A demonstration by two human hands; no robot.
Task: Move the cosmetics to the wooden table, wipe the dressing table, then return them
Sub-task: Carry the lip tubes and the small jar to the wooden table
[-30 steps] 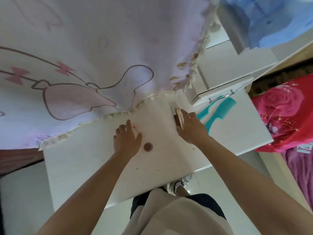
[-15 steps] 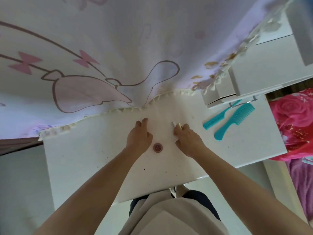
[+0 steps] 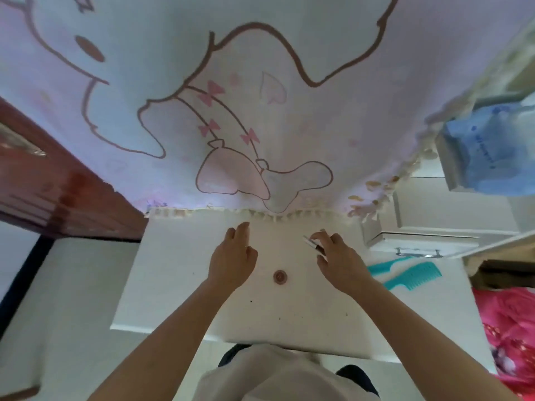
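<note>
While the right hand (image 3: 338, 257) pinches a slim stick (image 3: 312, 244) between thumb and curled fingers, the left hand (image 3: 233, 257) holds nothing, its fingers loosely stretched forward over the white table (image 3: 173, 285); whether its fingertips touch the surface cannot be told. The stick is pale at its far end and dark nearer the palm, and it is tilted, pointing away and to the left. Both hands sit over the far half of the table, apart from each other. Between them, a little nearer the person, a small round brown disc (image 3: 280, 276) lies flat on the tabletop (what it is cannot be made out).

To the right of the right forearm two teal combs lie side by side on the table: a narrow comb (image 3: 385, 267) and, just beyond it, a wide-toothed comb (image 3: 414, 275). Past them stands a white drawer unit (image 3: 434, 215) with a metal handle. A fringed pale curtain (image 3: 144, 125) printed with a cartoon figure and pink bows hangs down to the table's far edge. A reddish-brown wooden surface (image 3: 66, 198) shows at the left, a blue bundle (image 3: 489, 151) at upper right, and pink floral bedding (image 3: 509, 328) at lower right.
</note>
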